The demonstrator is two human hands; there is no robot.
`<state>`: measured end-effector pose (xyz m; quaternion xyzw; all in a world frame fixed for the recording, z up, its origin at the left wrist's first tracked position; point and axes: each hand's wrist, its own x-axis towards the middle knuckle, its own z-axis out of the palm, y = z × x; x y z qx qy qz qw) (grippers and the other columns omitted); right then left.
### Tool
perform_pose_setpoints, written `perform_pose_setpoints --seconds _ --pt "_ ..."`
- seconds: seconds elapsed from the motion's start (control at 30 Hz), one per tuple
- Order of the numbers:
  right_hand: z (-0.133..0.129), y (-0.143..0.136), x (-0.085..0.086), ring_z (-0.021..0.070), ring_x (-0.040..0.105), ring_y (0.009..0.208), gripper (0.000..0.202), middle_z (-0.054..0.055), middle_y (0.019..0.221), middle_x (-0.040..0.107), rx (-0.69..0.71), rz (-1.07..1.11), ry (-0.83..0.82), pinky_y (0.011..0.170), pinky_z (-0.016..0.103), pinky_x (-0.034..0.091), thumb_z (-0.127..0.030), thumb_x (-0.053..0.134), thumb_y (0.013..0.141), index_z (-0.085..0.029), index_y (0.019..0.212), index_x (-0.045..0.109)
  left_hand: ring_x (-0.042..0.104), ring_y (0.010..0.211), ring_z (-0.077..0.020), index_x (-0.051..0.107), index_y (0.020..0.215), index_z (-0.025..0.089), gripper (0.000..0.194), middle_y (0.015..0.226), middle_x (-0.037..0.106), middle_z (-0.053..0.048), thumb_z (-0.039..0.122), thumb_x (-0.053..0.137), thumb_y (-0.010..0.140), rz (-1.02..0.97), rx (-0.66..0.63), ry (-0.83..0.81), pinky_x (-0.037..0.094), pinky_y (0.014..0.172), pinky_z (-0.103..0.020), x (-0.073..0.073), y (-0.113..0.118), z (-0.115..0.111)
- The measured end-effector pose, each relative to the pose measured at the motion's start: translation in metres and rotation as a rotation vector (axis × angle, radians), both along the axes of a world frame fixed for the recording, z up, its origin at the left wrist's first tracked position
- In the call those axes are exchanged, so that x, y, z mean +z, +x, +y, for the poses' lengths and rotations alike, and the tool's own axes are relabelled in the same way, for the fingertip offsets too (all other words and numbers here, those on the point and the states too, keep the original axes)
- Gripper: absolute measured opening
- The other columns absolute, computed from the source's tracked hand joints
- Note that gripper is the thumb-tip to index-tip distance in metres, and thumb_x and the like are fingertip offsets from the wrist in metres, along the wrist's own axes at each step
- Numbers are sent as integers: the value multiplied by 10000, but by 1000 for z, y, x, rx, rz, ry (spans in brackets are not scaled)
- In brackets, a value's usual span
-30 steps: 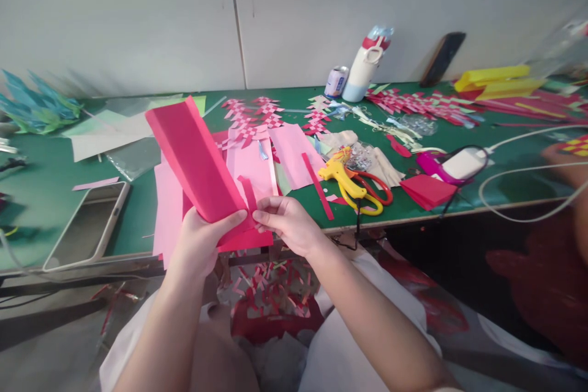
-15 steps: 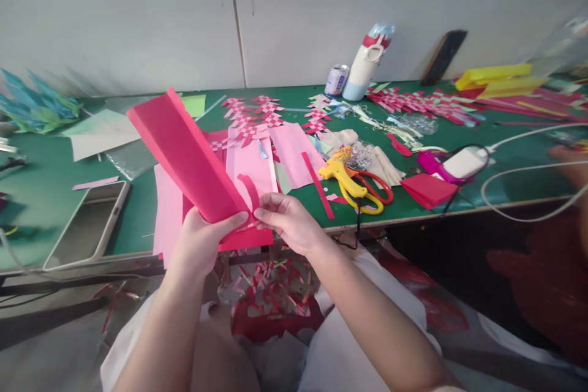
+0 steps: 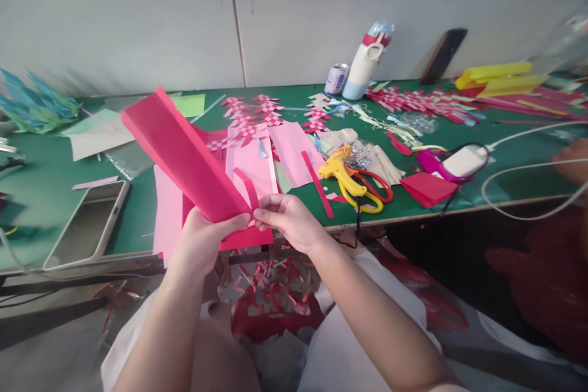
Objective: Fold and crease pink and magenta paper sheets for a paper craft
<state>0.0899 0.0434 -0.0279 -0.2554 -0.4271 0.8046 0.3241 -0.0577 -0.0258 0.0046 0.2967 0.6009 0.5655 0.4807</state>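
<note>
Red paper (image 3: 181, 156) was clasped in the closed left hand (image 3: 202, 237). A strip (image 3: 248, 184) was pinched by the right hand (image 3: 288, 220).

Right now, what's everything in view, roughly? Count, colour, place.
Table: one, green, centre.
Folded sheet: one, red, held.
Narrow strip: one, red, beside folded sheet.
Flat sheets: several, pink, on table.
Woven pieces: several, red and pink, back.
Bottle: one, mostly white, back.
Can: one, pale, left of bottle.
Gun-shaped tool: one, yellow, right of flat sheets.
Cluster: one, blue and green, left.
Leaning slab: one, dark, back right.
Scraps: many, mixed, below table.
Left hand: one, bare, holding folded sheet.
Right hand: one, bare, fingers on narrow strip.
</note>
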Motion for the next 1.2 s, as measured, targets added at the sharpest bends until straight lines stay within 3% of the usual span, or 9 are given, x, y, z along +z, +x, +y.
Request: perform_pose_setpoints --seconds 0.57,0.77,0.97,1.2 --pt "1 3 -2 84 621 642 249 -37 667 643 7 51 58 700 237 510 -325 813 651 -173 736 636 703 693 -215 687 823 119 364 735 731 -53 176 858 508 -16 61 14 588 693 -322 3 3 2" --pt "2 4 -3 86 603 632 242 -31 663 645 12 2 81 671 233 489 -315 812 646 -169 757 655 691 659 -188 678 797 122 353 702 718 -41 183 866 504 -16 58 -2 580 659 -285 2 2 2" --pt "1 5 4 94 572 598 283 -26 625 626 6 -60 116 656 253 477 -375 816 623 -161 696 645 696 685 -207 685 825 115 383 739 731 -59 191 868 498 -40 50 -5 586 688 -323 4 3 3" --pt "7 8 4 89 556 593 261 -29 618 608 -25 -70 139 658 246 455 -344 799 647 -153 710 633 681 658 -166 665 780 114 378 706 714 -34 178 877 473 -84 112 -14 571 659 -268 3 -1 9"
